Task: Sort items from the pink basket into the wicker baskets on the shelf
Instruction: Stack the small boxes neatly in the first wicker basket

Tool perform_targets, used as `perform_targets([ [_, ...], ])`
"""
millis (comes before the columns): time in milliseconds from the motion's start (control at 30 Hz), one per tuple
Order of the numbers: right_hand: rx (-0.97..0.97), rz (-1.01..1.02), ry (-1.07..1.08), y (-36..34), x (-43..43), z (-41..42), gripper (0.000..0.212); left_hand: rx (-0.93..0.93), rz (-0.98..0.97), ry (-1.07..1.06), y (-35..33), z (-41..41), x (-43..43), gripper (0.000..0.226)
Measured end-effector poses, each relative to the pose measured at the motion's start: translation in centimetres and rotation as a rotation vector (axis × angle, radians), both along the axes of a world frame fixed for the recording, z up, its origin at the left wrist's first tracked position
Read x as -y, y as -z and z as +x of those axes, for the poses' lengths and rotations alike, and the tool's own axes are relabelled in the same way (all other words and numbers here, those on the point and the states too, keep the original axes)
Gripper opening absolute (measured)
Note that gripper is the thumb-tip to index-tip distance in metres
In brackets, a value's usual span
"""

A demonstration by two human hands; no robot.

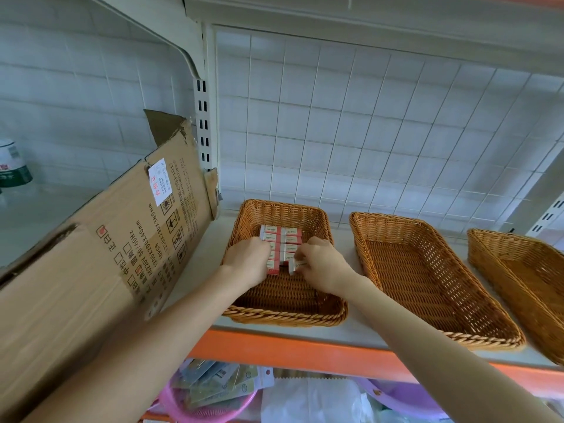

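Left wicker basket [283, 296]: far half taken up by rows of small boxes [285, 238]. Left hand [247, 261] is curled over the left column; right hand [320, 265] pinches one box at the right column's near end. The near half of the floor is open weave, reachable over the low near rim.

Cardboard box [91, 285] leans close along the basket's left side and blocks that flank.

Middle wicker basket [427, 285] and right wicker basket [525, 285]: floors open from above. Narrow strips of shelf [351, 328] run between the baskets.

Wire grid panel [366, 132] closes off the far side.
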State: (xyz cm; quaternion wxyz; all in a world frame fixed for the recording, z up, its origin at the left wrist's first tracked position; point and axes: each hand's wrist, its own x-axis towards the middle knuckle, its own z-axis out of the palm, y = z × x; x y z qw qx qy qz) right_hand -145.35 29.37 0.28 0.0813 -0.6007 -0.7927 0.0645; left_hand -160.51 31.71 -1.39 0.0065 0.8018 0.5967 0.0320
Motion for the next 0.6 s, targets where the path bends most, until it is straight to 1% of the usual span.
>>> perform_targets([
  [100,0.138,-0.039,0.009,0.2,-0.4,-1.1,0.027,-0.003,0.009,0.012,0.0,-0.1,0.1,0.002],
  [200,0.191,-0.036,0.026,0.5,-0.8,-1.8,0.023,-0.016,0.019,0.015,0.2,-0.1,0.0,0.01],
  [400,0.211,-0.052,-0.022,0.8,-1.1,-1.4,0.018,-0.01,0.009,0.023,0.6,-0.3,-0.1,0.011],
  [600,0.206,-0.056,-0.009,1.1,-1.7,-1.4,0.012,-0.035,-0.002,0.035,0.5,-0.3,0.0,0.013],
])
